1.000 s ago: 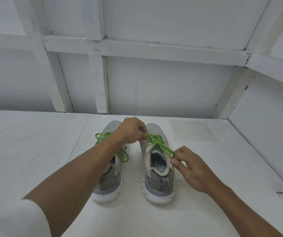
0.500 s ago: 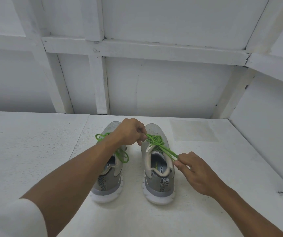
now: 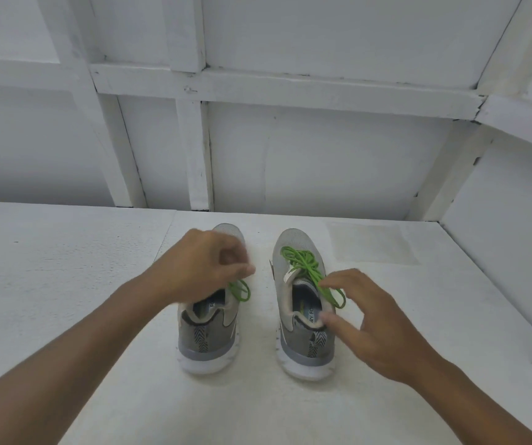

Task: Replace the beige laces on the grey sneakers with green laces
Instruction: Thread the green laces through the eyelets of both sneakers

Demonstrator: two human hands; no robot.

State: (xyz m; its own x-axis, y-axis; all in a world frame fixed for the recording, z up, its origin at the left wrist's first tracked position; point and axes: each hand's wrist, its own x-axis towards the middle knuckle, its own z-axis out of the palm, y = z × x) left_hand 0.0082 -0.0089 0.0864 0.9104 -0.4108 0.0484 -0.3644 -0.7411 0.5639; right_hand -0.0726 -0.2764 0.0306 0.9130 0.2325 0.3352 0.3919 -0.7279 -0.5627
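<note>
Two grey sneakers stand side by side on the white tabletop, heels toward me. The right sneaker [image 3: 303, 343] carries a green lace [image 3: 300, 261] tied over its tongue, with a loop [image 3: 335, 295] hanging to the right. My right hand [image 3: 377, 326] hovers over its heel, fingers spread, holding nothing. My left hand [image 3: 203, 268] is blurred above the left sneaker [image 3: 208, 335] with loosely curled fingers and hides most of that shoe's lacing. A green loop [image 3: 240, 289] shows below the hand; no lace is seen between its fingers.
The white tabletop [image 3: 65, 284] runs left and toward me. A white framed wall [image 3: 290, 155] closes the back, and a slanted white panel [image 3: 509, 236] closes the right side. A faint square patch [image 3: 370, 242] lies behind the right sneaker.
Both hands have let go of the right sneaker's green lace. My left hand moved left over the left sneaker. My right hand opened and its fingers spread.
</note>
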